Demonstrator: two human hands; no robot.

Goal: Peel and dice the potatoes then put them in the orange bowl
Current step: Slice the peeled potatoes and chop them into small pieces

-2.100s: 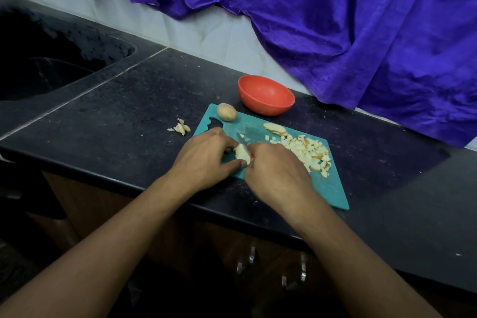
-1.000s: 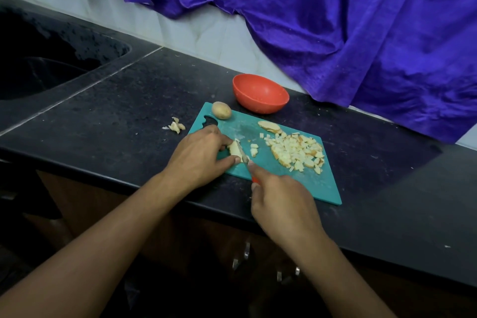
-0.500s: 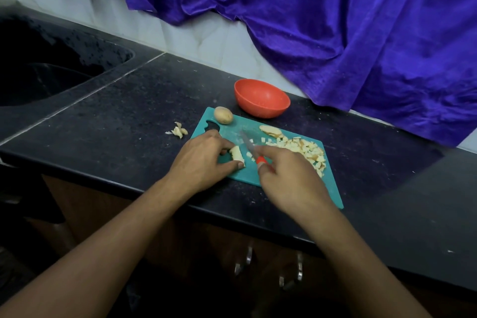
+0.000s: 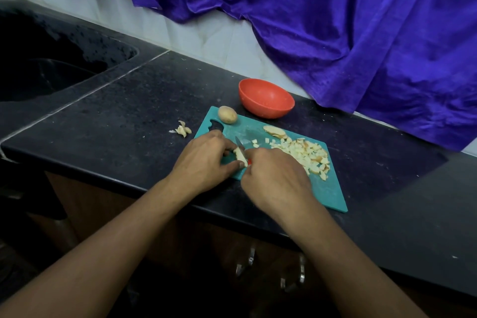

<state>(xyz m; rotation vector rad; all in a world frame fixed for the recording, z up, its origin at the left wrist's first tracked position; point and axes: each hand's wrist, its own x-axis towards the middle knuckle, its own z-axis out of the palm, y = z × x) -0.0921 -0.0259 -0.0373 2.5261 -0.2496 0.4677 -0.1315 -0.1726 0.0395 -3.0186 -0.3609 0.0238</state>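
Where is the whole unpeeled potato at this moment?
In the head view, the whole potato sits on the far left corner of the teal cutting board, beside its handle hole, just left of the orange bowl and apart from it.

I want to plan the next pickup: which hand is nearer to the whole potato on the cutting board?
Left. The left hand lies just on the person's side of the whole potato; the right hand is farther, toward the person and to the right.
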